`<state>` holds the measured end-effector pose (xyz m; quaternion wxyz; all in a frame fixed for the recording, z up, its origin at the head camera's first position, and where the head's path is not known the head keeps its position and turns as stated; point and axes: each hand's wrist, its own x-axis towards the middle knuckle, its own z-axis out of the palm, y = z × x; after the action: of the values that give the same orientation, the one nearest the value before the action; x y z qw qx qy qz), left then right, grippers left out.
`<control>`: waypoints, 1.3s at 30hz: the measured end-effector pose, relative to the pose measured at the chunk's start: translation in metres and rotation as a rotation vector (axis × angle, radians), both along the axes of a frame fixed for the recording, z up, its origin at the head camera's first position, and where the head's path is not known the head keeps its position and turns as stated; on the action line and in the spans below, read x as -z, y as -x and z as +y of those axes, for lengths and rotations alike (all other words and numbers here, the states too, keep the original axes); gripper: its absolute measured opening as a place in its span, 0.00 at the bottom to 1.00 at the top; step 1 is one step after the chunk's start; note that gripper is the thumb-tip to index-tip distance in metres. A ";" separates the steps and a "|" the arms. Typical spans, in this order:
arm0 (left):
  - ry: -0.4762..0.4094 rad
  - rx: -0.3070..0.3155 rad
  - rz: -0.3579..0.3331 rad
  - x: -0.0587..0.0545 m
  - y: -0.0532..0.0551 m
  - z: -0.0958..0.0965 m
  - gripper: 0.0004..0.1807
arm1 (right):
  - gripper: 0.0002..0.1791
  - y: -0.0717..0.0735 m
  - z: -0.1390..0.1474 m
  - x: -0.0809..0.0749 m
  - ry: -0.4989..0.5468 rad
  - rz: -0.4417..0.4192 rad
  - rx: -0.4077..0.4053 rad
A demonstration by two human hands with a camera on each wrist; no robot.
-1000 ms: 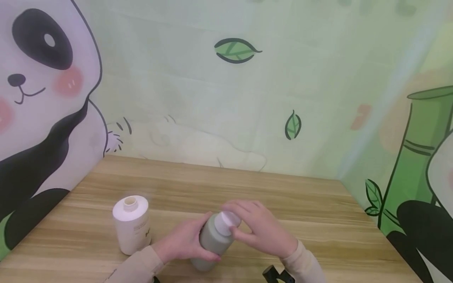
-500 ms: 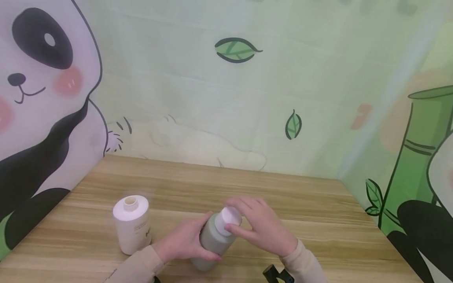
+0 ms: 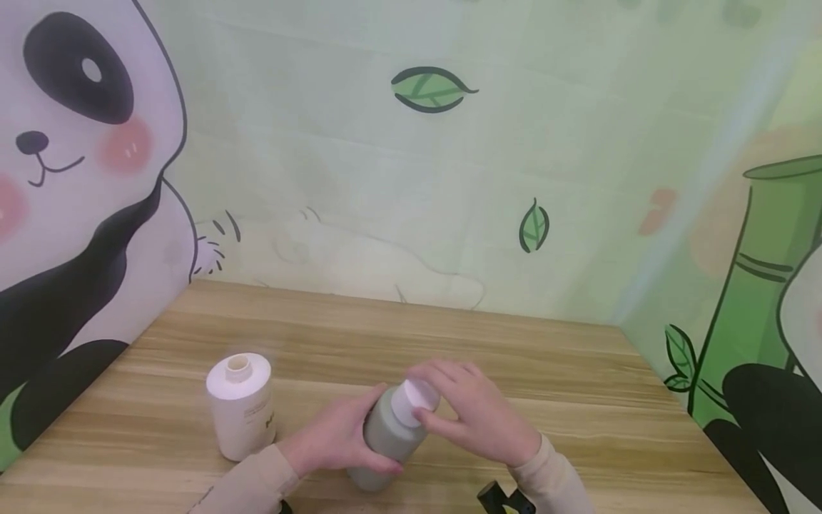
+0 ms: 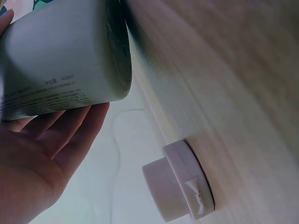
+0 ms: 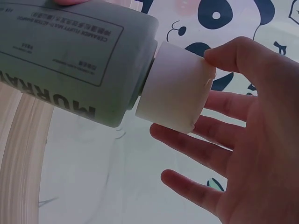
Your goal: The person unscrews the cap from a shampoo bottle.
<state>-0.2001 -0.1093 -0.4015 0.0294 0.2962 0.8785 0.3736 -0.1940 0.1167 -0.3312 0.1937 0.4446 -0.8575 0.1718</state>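
Note:
My left hand [image 3: 343,435] grips a grey-green shampoo bottle [image 3: 388,435] round its body; the bottle leans to the right. In the left wrist view, its base [image 4: 119,51] is tilted up off the wooden table. My right hand [image 3: 478,414] pinches the bottle's white cap [image 3: 411,403] between thumb and fingers. The right wrist view shows the thumb [image 5: 229,53] on one side of the cap [image 5: 175,88], some fingers by the other side, and the lowest finger held away. The cap sits against the bottle's shoulder.
A white bottle [image 3: 240,407] with an open neck stands left of my left forearm. The left wrist view shows a pale, stepped round object [image 4: 180,182] with a bow on the table. A printed panda backdrop [image 3: 321,143] rises behind the table [image 3: 546,371].
My right thumb and fingers have shifted slightly on the cap, baring more of its top. The left hand and the bottle have hardly moved.

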 end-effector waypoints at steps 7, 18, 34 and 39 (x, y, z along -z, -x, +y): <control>-0.001 0.001 0.007 0.000 -0.001 -0.001 0.39 | 0.21 0.000 -0.001 -0.001 -0.010 -0.009 -0.026; -0.020 0.007 0.000 -0.001 0.000 -0.001 0.40 | 0.25 0.001 0.001 -0.001 0.000 -0.063 -0.033; -0.010 0.000 0.016 -0.001 0.001 0.000 0.40 | 0.22 0.003 0.002 -0.003 0.031 0.026 0.013; -0.019 0.003 -0.005 0.000 0.001 0.001 0.40 | 0.22 0.002 0.003 -0.002 0.008 0.009 -0.004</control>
<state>-0.2010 -0.1088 -0.4011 0.0296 0.2967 0.8745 0.3825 -0.1959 0.1196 -0.3289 0.1992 0.4464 -0.8549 0.1736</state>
